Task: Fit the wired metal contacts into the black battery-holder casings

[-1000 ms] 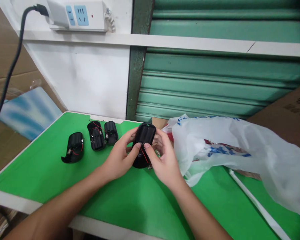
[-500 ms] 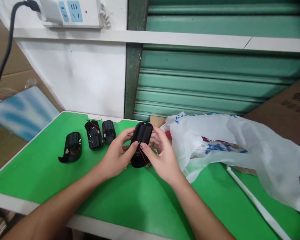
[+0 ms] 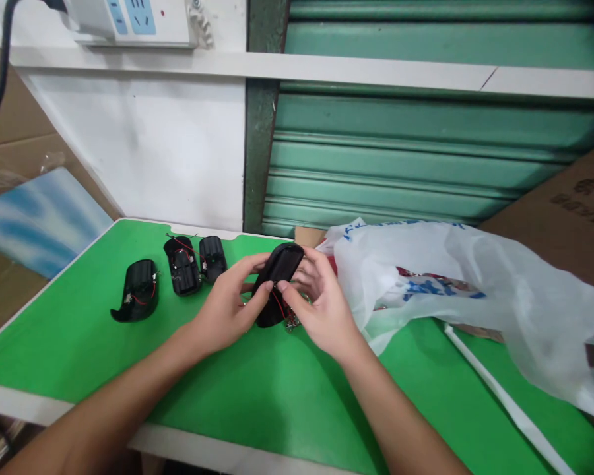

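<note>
Between both hands, above the green tabletop, is a black plastic housing (image 3: 283, 264) with a red wire inside, held tilted. My left hand (image 3: 232, 297) grips its left side, thumb pressed on the inner face. On the opposite side my right hand (image 3: 321, 300) has its thumb at the wire and its fingers behind the shell. Small metal bits hang by its lower right edge; their kind is unclear. Three similar black housings lie to the left: one with a curved lip (image 3: 141, 290), one in the middle (image 3: 183, 267), and a smaller one (image 3: 212, 258).
A white plastic bag (image 3: 426, 277) covers the right of the green table (image 3: 228, 396). Near it lies a white strip (image 3: 499, 396). Behind stand a green shutter (image 3: 400, 132) and a white rail (image 3: 376, 71) carrying a power strip (image 3: 143, 26). A cardboard box (image 3: 569, 204) leans at right.
The held housing has turned, its top leaning right and its inner face angled more away from view. Both thumbs stay on it. The whole view has shifted slightly.
</note>
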Available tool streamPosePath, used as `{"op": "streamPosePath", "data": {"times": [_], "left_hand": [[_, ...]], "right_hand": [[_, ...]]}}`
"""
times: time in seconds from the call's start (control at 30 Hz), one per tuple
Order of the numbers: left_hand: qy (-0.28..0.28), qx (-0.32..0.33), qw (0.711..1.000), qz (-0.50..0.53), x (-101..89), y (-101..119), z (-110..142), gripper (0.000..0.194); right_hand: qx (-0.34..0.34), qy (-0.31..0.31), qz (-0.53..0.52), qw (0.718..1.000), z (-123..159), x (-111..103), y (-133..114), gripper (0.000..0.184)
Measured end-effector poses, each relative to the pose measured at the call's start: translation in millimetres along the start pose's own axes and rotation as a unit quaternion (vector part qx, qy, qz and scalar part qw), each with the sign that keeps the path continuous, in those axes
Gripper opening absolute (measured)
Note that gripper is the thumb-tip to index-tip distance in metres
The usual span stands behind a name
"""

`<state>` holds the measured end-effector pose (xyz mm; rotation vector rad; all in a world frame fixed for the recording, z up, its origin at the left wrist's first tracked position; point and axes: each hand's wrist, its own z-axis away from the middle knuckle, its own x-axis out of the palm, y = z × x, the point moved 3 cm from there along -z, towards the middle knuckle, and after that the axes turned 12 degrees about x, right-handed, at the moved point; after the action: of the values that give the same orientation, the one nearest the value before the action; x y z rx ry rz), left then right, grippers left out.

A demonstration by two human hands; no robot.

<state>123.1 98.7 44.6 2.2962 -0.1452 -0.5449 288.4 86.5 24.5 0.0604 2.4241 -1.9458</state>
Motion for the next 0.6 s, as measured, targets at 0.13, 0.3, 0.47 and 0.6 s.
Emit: {"op": "streamPosePath", "data": {"times": [0.13, 0.3, 0.47, 0.6], "left_hand": [[0.01, -0.002, 1.0, -0.004, 1.1, 0.6, 0.0, 0.037], [0.009, -0.014, 1.0, -0.004, 1.4, 0.5, -0.3, 0.039], [0.011, -0.018, 1.0, -0.004, 0.8, -0.4, -0.3, 0.039], [0.013, -0.017, 1.0, -0.002, 1.5, -1.7, 0.4, 0.039]], "right_hand": [[-0.001, -0.007, 0.012, 1.0, 1.0, 1.0, -2.1, 0.048], [0.014, -0.033, 0.007, 0.999, 1.0, 0.4, -3.1, 0.045], [0.014, -0.017, 0.019, 1.0, 1.8, 1.5, -1.2, 0.046], [0.01, -0.011, 0.025, 1.0, 3.3, 4.5, 0.3, 0.048]]}}
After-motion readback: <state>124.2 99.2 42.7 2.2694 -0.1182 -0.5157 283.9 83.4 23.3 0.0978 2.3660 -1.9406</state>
